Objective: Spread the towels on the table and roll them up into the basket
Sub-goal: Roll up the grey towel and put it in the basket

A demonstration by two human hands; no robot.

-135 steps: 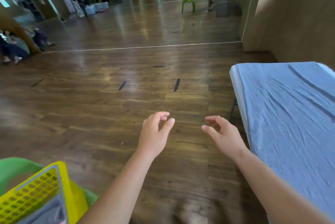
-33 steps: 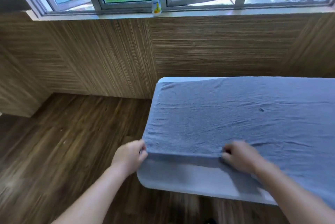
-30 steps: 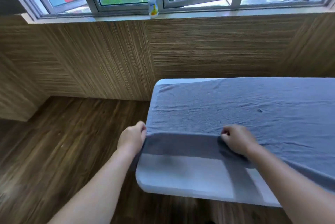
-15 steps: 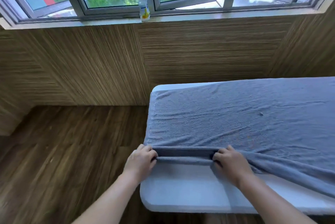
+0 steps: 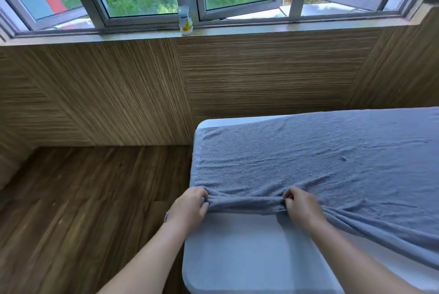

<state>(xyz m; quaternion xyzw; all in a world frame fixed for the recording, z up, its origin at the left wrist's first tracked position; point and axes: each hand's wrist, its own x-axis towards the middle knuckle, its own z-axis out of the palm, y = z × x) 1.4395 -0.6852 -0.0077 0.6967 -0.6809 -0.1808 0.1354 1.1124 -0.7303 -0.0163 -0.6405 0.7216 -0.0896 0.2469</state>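
A large blue-grey towel (image 5: pixel 308 158) lies spread over the white table (image 5: pixel 249 258), reaching past the right edge of the view. Its near edge is turned over into a thin roll (image 5: pixel 245 203). My left hand (image 5: pixel 190 208) grips the left end of that roll at the table's left side. My right hand (image 5: pixel 300 205) grips the roll a forearm's length to the right. Right of my right hand the towel's edge trails unrolled towards the lower right. The basket is out of view.
A wood-panelled wall (image 5: pixel 213 84) stands behind the table, with windows above it and a small bottle (image 5: pixel 185 20) on the sill. Wooden floor (image 5: pixel 78 210) lies to the left of the table. Bare white tabletop shows in front of the roll.
I turned from the open floor to the table and took the towel's near edge in both hands. Over the last second the edge has been folded and rolled away from me, baring more tabletop.
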